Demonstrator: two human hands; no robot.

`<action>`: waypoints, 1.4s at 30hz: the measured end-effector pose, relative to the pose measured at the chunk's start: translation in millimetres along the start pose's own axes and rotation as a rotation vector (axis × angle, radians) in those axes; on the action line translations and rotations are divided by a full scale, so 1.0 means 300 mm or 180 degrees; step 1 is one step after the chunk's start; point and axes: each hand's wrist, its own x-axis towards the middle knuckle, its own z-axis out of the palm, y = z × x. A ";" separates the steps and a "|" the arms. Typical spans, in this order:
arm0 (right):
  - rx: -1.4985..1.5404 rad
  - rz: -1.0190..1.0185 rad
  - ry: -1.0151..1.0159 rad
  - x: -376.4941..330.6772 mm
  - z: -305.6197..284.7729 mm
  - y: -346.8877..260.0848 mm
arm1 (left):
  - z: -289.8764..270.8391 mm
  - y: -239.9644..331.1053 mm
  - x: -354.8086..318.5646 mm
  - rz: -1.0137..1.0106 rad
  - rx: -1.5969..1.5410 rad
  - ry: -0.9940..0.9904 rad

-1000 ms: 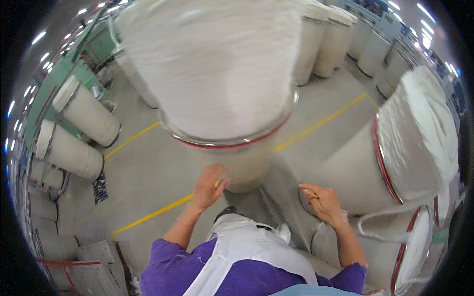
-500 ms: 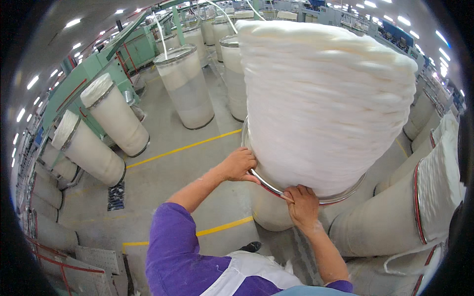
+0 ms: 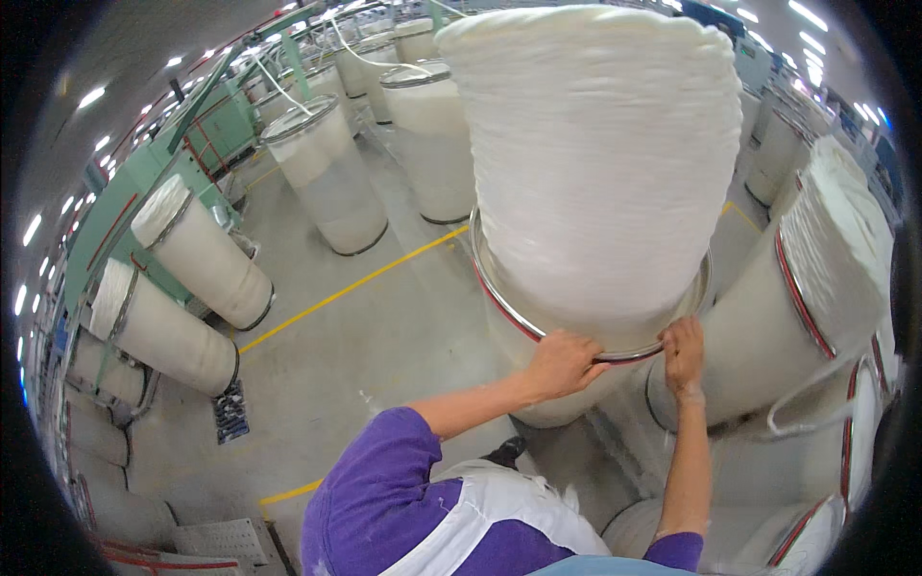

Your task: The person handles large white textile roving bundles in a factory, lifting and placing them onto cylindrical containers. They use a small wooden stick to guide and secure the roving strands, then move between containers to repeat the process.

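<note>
A tall stack of coiled white sliver (image 3: 595, 163) rises well above the sliver can (image 3: 547, 408) in front of me. Around the can's mouth runs a shiny metal rim (image 3: 501, 305) with a red band below it. My left hand (image 3: 565, 365) is closed over the near part of this rim. A little to its right, my right hand (image 3: 683, 350) grips the same rim with bent fingers. The fingers of both hands are partly hidden by the rim.
Another filled can (image 3: 759, 307) stands close on the right, with a loose sliver strand (image 3: 816, 422) hanging nearby. Two filled cans (image 3: 206, 254) stand at left beside green machinery (image 3: 125, 230). Further cans (image 3: 331, 182) feed strands upward at the back. A yellow line (image 3: 355, 288) crosses the floor.
Both hands have shifted right along the rim, with the right hand now at its near right side. In the picture the can and sliver stack sit further left and look more upright.
</note>
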 end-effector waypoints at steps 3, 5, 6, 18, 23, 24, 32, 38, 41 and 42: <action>0.0224 0.0482 0.0268 -0.090 -0.066 0.037 | 0.013 0.104 -0.024 0.0446 -0.0480 -0.0092; 0.0363 0.0809 0.0513 -0.136 -0.091 0.048 | -0.031 0.083 -0.048 0.0206 -0.0232 -0.0783; 0.0290 0.0858 0.0582 -0.157 -0.104 0.053 | -0.067 0.048 -0.066 0.0106 -0.0102 -0.1139; 0.1444 0.3427 0.1910 -0.731 -0.139 -0.194 | -0.283 -0.325 -0.122 0.1835 0.0686 -0.0977; 0.1960 0.3746 0.2611 -0.909 0.006 -0.539 | -0.178 -0.163 -0.186 0.2155 0.0244 -0.0793; 0.1965 0.3842 0.2697 -0.921 0.034 -0.607 | -0.163 -0.113 -0.197 0.2169 0.0164 -0.0766; 0.0927 0.4690 0.2960 -1.020 0.049 -1.185 | -0.076 0.367 -0.373 0.2202 -0.0299 -0.1175; -0.0898 0.4570 0.3098 -1.058 -0.065 -1.600 | -0.085 0.619 -0.530 0.2989 -0.0996 -0.0778; -0.1880 0.4555 0.2885 -1.080 -0.135 -1.767 | -0.073 0.696 -0.542 0.2868 -0.0703 -0.0881; -0.2043 0.4550 0.3018 -1.099 -0.150 -1.819 | -0.068 0.714 -0.549 0.2911 -0.0600 -0.0845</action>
